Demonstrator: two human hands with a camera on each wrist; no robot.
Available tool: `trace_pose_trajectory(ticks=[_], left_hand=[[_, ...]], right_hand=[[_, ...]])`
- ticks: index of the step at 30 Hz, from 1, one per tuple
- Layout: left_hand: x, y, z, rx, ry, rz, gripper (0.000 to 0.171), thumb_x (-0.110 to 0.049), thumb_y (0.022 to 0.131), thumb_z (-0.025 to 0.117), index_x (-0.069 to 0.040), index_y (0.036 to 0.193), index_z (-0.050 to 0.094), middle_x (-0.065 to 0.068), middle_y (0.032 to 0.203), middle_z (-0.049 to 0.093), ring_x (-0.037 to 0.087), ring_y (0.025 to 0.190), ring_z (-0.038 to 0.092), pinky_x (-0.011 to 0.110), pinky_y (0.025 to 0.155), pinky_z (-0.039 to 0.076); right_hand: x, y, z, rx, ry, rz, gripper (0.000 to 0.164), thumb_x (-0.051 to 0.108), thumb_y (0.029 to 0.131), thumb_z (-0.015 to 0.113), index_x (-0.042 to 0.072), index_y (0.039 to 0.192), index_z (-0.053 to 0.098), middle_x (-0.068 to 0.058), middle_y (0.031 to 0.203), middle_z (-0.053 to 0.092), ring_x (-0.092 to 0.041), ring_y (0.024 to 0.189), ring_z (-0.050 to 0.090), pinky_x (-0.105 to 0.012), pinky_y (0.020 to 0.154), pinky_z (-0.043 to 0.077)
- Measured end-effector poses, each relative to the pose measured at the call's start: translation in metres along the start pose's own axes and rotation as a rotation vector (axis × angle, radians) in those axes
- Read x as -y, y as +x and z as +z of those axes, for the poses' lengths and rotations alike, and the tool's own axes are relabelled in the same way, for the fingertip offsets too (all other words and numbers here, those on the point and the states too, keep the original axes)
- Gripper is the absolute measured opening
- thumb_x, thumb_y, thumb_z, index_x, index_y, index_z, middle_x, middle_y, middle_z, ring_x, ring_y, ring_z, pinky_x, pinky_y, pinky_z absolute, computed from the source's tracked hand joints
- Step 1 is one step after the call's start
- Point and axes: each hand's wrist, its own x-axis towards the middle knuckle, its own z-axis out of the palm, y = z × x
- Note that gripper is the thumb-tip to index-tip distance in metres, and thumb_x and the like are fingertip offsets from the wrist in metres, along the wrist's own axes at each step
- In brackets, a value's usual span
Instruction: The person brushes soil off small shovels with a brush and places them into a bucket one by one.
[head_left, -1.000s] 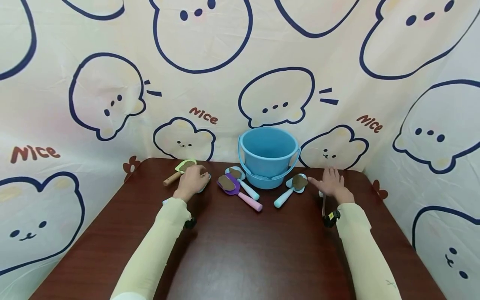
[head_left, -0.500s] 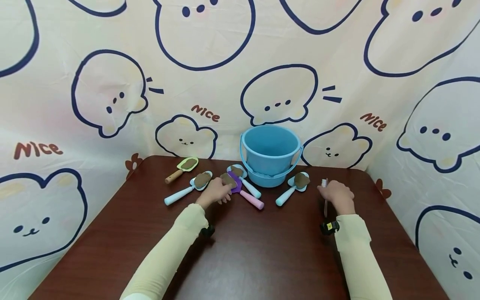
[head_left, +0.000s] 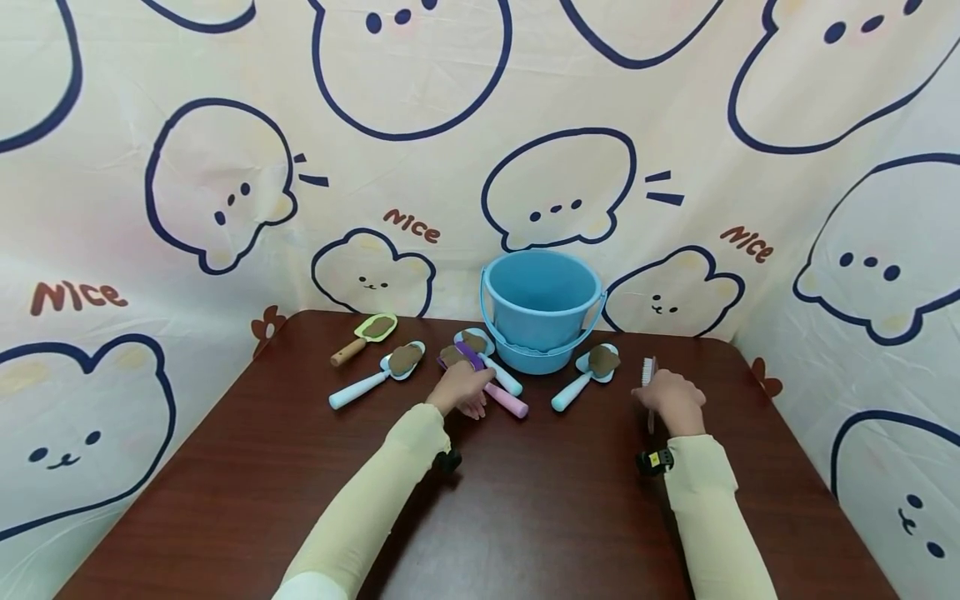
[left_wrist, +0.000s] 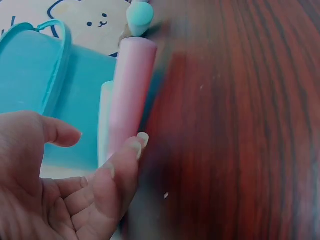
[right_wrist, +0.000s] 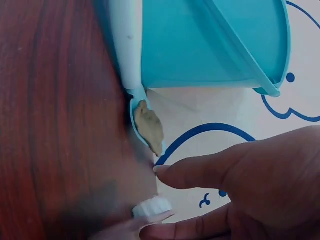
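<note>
In the head view my left hand (head_left: 461,390) is over the pink handle (head_left: 506,400) of a purple toy shovel (head_left: 471,357) with brown clay-like stuff on its blade. The left wrist view shows the thumb apart from the fingers, with the fingertips right at the pink handle (left_wrist: 131,95). A small brush (head_left: 648,371) with white bristles lies under my right hand (head_left: 670,398). From the right wrist, thumb and finger stand apart on either side of the brush's white bristles (right_wrist: 152,207).
A blue bucket (head_left: 536,312) stands at the back against a printed cloth. Left of it lie a green scoop (head_left: 377,327) and a blue shovel (head_left: 360,389). More blue shovels lie beside the bucket, one (head_left: 573,392) to its right; all carry brown lumps.
My left hand has moved right, from the blue shovel at the left to the purple one. The right hand's spread fingers have drawn in and lowered around the brush.
</note>
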Motion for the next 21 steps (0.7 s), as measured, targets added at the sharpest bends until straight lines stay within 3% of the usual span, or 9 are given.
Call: trace_pose_trajectory(ticks=[4,8,15,21], left_hand=[[0.000,0.004,0.009,0.003,-0.010,-0.046,0.055,-0.043,0.096,0.056,0.006,0.074,0.071,0.016,0.064,0.070,0.022,0.050,0.068,0.035,0.051,0.058],[-0.001,0.008,0.013,-0.022,0.067,-0.049,0.061,-0.048,0.096,0.055,0.003,0.067,0.071,0.013,0.060,0.069,0.021,0.048,0.067,0.033,0.048,0.056],[-0.003,0.009,0.014,-0.055,0.152,-0.038,0.059,-0.048,0.096,0.056,-0.001,0.063,0.070,0.010,0.057,0.068,0.019,0.047,0.064,0.029,0.044,0.049],[0.000,0.010,0.016,-0.066,0.142,-0.031,0.046,-0.041,0.089,0.067,-0.002,0.064,0.070,0.009,0.056,0.068,0.018,0.046,0.064,0.028,0.043,0.048]], right_hand=[[-0.002,0.002,0.003,0.016,0.001,-0.003,0.057,0.034,0.094,0.064,-0.016,0.120,0.055,-0.029,0.103,0.061,-0.038,0.089,0.057,-0.053,0.081,0.047],[-0.005,0.004,0.007,0.018,0.005,-0.009,0.052,0.031,0.094,0.065,-0.015,0.117,0.056,-0.027,0.100,0.061,-0.037,0.086,0.057,-0.050,0.078,0.047],[-0.012,0.009,0.011,0.038,0.006,-0.013,0.029,0.023,0.096,0.060,-0.005,0.093,0.063,-0.022,0.087,0.062,-0.035,0.082,0.059,-0.048,0.074,0.047],[-0.017,0.011,0.015,0.064,0.008,-0.017,0.029,0.018,0.098,0.055,0.000,0.077,0.063,-0.016,0.072,0.064,-0.032,0.074,0.061,-0.045,0.071,0.046]])
